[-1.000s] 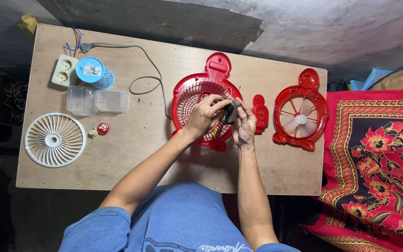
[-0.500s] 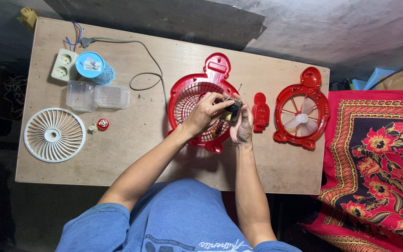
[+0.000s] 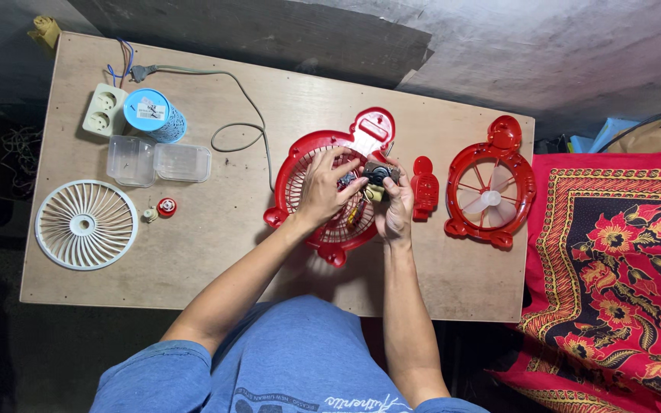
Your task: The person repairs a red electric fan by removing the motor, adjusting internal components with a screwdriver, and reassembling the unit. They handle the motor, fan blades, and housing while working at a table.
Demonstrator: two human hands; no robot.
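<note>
A red fan housing with a round grille [image 3: 304, 187] lies in the middle of the wooden table [image 3: 216, 245]. Over its right side both hands hold a small dark fan motor [image 3: 377, 174]. My left hand [image 3: 323, 190] rests on the grille with its fingers pinching the motor's left side. My right hand [image 3: 396, 206] grips the motor from the right and below. A small red cover piece [image 3: 424, 187] lies just right of the hands.
A second red fan shell with a white blade [image 3: 490, 186] sits at the right. At the left lie a white round grille [image 3: 86, 224], a clear plastic box [image 3: 158, 161], a blue-topped container [image 3: 153, 115], a power strip [image 3: 104, 109] and a small red knob [image 3: 166, 206]. A patterned red cloth [image 3: 621, 268] lies past the table's right edge.
The hands have stayed over the red grille with the motor; the fingers have shifted slightly around it. Nothing else on the table has moved.
</note>
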